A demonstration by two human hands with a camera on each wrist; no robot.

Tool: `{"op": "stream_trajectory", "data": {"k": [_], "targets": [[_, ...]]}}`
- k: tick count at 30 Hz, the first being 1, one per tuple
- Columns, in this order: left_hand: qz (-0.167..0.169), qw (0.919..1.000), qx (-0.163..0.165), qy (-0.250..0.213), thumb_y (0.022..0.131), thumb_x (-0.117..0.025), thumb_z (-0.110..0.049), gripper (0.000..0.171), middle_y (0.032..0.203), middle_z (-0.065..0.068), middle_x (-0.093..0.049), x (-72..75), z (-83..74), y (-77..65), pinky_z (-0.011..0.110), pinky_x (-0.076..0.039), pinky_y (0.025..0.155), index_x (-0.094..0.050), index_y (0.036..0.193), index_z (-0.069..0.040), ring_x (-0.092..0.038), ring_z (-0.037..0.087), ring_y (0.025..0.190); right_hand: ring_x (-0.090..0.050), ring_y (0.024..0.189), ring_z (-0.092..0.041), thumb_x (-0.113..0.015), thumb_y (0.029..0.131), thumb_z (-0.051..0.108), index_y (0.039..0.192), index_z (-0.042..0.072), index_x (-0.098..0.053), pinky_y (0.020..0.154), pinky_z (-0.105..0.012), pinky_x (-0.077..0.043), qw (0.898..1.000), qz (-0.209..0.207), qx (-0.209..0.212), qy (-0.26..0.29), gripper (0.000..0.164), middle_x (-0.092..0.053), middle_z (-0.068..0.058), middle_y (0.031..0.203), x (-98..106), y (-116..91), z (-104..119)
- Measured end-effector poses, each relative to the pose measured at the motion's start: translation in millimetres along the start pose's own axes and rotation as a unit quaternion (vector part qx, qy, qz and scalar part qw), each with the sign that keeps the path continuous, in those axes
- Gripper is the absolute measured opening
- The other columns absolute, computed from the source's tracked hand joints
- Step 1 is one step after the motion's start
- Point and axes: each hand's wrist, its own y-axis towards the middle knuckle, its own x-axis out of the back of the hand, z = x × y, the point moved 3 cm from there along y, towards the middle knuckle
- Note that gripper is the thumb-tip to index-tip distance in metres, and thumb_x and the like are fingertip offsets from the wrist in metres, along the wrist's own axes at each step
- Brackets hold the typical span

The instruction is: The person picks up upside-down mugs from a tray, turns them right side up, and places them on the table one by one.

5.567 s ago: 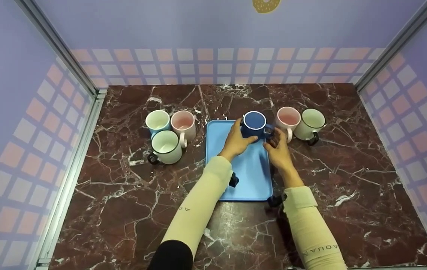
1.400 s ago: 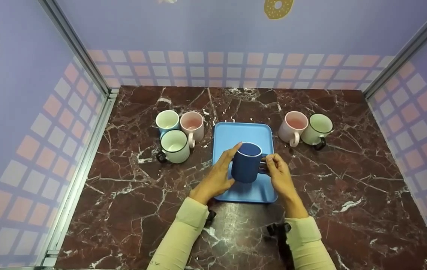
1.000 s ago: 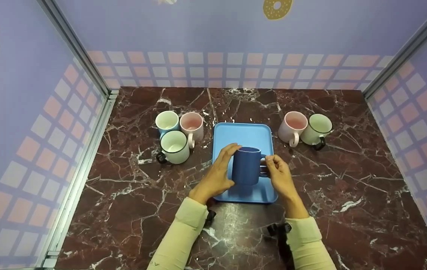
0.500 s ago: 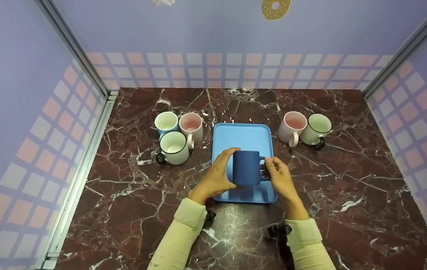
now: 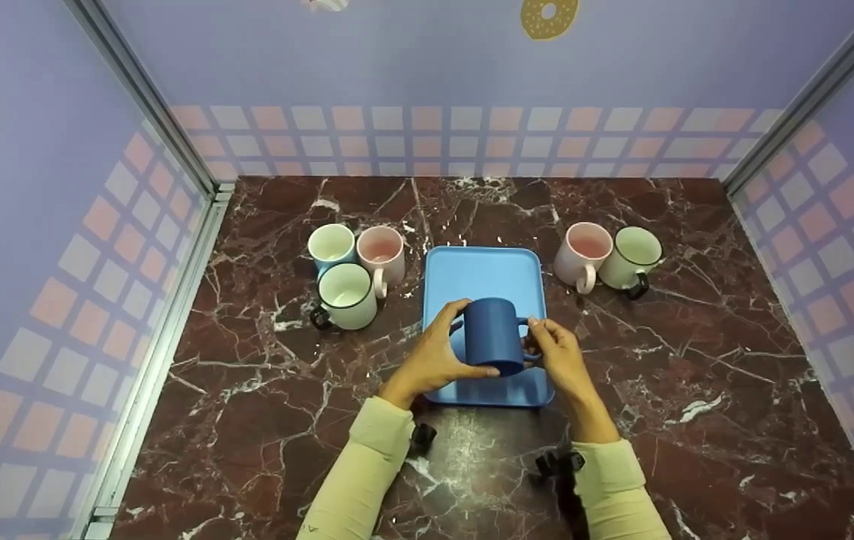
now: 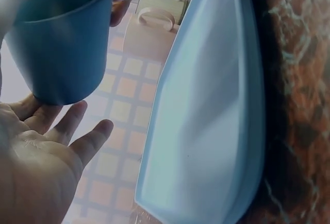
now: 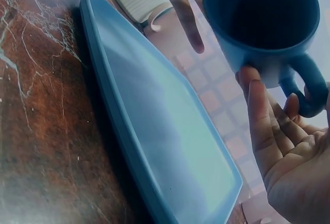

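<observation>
A dark blue mug [image 5: 490, 334] is held above the light blue tray [image 5: 483, 270], tipped so that its base faces the person and its opening is hidden. My left hand [image 5: 430, 360] grips it from the left, thumb across the base edge and a finger at the far end. In the left wrist view other fingers of the left hand [image 6: 41, 157] spread below the mug [image 6: 62, 54]. My right hand [image 5: 561, 356] pinches the handle on the right. The right wrist view shows a right fingertip at the wall of the mug [image 7: 247, 13].
Left of the tray stand a light blue mug [image 5: 331, 244], a pink mug [image 5: 382, 251] and a white mug with black handle [image 5: 346, 300]. To its right are another pink mug [image 5: 584, 255] and another white one [image 5: 633, 255]. Patterned walls [image 5: 397, 67] enclose the marbled table [image 5: 696, 405].
The blue mug has come nearer from the tray's far end, then turned from opening up to base toward the person. My left thumb has shifted onto the base edge.
</observation>
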Motion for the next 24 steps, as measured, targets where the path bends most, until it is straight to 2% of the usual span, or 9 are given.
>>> {"op": "stream_trajectory", "data": {"k": [5, 12, 16, 19, 22, 24], "targets": [[0.005, 0.9985, 0.023, -0.049, 0.062, -0.09, -0.043, 0.094, 0.138, -0.001, -0.048, -1.6, 0.7, 0.2, 0.039, -0.038, 0.111, -0.038, 0.139, -0.026, -0.044, 0.017, 0.131, -0.056, 0.059, -0.016, -0.051, 0.101, 0.024, 0.08, -0.006, -0.05, 0.053, -0.033, -0.052, 1.0, 0.005, -0.026, 0.012, 0.036, -0.052, -0.01, 0.073, 1, -1, 0], [0.004, 0.9926, 0.057, -0.107, 0.064, -0.088, -0.045, 0.09, 0.135, 0.006, -0.05, -4.5, 1.8, 0.3, 0.042, -0.037, 0.112, -0.04, 0.136, -0.019, -0.047, 0.021, 0.129, -0.054, 0.063, -0.015, -0.049, 0.102, 0.03, 0.08, -0.001, -0.049, 0.055, -0.032, -0.054, 0.998, 0.043, -0.045, 0.029, 0.038, -0.048, -0.006, 0.073, 1, -2, -1], [-0.002, 0.9863, 0.07, -0.149, 0.068, -0.087, -0.037, 0.087, 0.135, 0.012, -0.05, -6.2, 3.4, 1.8, 0.044, -0.035, 0.113, -0.039, 0.136, -0.012, -0.048, 0.025, 0.128, -0.056, 0.06, -0.017, -0.044, 0.103, 0.033, 0.085, -0.001, -0.05, 0.055, -0.037, -0.056, 0.997, 0.064, -0.037, 0.022, 0.039, -0.047, -0.005, 0.076, 1, -2, 0], [-0.008, 0.9849, 0.077, -0.154, 0.072, -0.085, -0.032, 0.083, 0.133, 0.016, -0.051, -5.3, 2.3, 2.8, 0.045, -0.038, 0.11, -0.039, 0.137, -0.008, -0.05, 0.026, 0.124, -0.059, 0.06, -0.019, -0.041, 0.104, 0.034, 0.093, -0.004, -0.051, 0.057, -0.046, -0.057, 0.997, 0.07, -0.029, 0.001, 0.041, -0.05, -0.006, 0.081, 2, -2, 0], [-0.01, 0.984, 0.082, -0.158, 0.075, -0.082, -0.03, 0.078, 0.131, 0.017, -0.052, -2.0, -6.5, 2.3, 0.043, -0.043, 0.106, -0.039, 0.135, -0.004, -0.053, 0.027, 0.119, -0.063, 0.07, -0.02, -0.042, 0.104, 0.029, 0.105, -0.007, -0.049, 0.061, -0.052, -0.057, 0.998, 0.067, -0.006, -0.016, 0.037, -0.056, -0.012, 0.094, 4, -1, 0], [-0.011, 0.9825, 0.087, -0.164, 0.077, -0.081, -0.03, 0.076, 0.13, 0.018, -0.053, 0.8, -14.1, 1.2, 0.041, -0.045, 0.103, -0.04, 0.134, -0.001, -0.054, 0.026, 0.117, -0.065, 0.08, -0.022, -0.045, 0.104, 0.022, 0.112, -0.008, -0.047, 0.064, -0.051, -0.058, 0.997, 0.065, 0.024, -0.013, 0.031, -0.056, -0.019, 0.107, 5, -2, 1]]}}
